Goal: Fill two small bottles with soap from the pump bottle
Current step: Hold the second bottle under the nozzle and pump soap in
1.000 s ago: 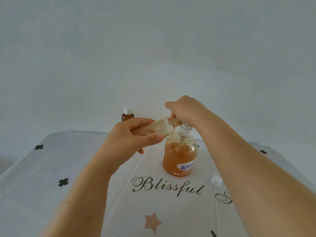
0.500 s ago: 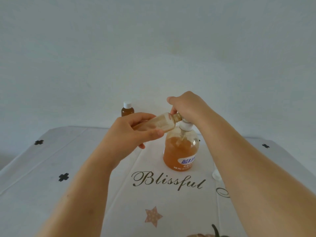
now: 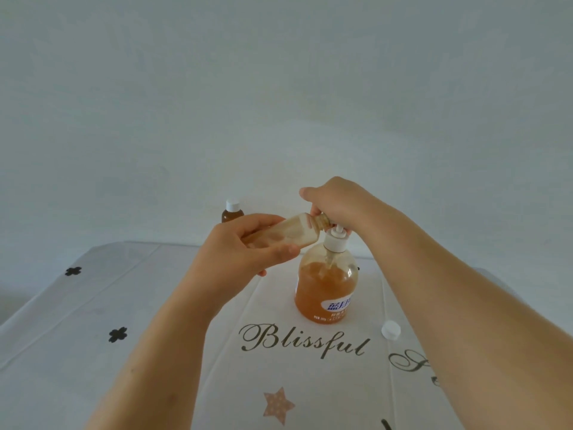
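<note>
Right now it's the pumping step — the left hand (image 3: 248, 243) grips a small bottle (image 3: 286, 233), tilted, its open neck at the spout of the pump bottle (image 3: 327, 283). Over the pump head, the right hand (image 3: 335, 203) is curled, fingers clenched on it. Behind the pump bottle stands a capped bottle (image 3: 232, 212); a loose cap (image 3: 390, 329) lies beside its base. Next — press down steadily, keeping neck against spout.

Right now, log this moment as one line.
left hand: holds small bottle tilted, mouth at nozzle | right hand: on pump bottle head | capped small bottle: behind | loose cap: on tablecloth
</note>
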{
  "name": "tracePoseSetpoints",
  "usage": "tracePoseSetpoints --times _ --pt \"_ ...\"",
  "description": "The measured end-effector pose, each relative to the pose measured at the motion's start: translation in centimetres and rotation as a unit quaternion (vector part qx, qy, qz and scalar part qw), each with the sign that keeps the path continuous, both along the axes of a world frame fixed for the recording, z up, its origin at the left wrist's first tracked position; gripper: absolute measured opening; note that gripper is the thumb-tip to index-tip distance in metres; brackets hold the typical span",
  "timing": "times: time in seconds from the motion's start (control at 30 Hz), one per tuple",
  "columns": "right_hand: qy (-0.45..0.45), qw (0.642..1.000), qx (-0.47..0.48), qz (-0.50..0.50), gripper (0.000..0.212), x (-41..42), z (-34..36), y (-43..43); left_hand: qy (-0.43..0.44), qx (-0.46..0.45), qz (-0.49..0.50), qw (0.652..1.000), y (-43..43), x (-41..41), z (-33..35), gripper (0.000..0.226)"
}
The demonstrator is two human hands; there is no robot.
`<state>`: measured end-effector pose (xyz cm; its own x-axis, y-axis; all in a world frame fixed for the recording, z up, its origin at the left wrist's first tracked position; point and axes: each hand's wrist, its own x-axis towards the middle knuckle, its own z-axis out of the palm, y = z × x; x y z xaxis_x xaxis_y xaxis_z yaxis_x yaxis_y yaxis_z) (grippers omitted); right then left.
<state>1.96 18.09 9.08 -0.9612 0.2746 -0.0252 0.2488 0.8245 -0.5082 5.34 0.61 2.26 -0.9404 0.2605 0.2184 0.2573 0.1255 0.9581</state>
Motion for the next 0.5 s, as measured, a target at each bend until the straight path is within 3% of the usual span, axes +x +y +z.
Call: tracePoseSetpoints --times 0.3,0.5 --pt "0.022 1.0 -0.006 0.019 0.051 0.0 -1.0 0.3 -0.021 -0.019 -0.025 0.999 -0.2 -0.2 0.0 0.035" --pt "0.043 0.999 -0.023 0.015 0.064 0.3 -1.4 0.2 -0.035 -0.012 -0.042 0.998 -0.2 -0.5 -0.4 0.033"
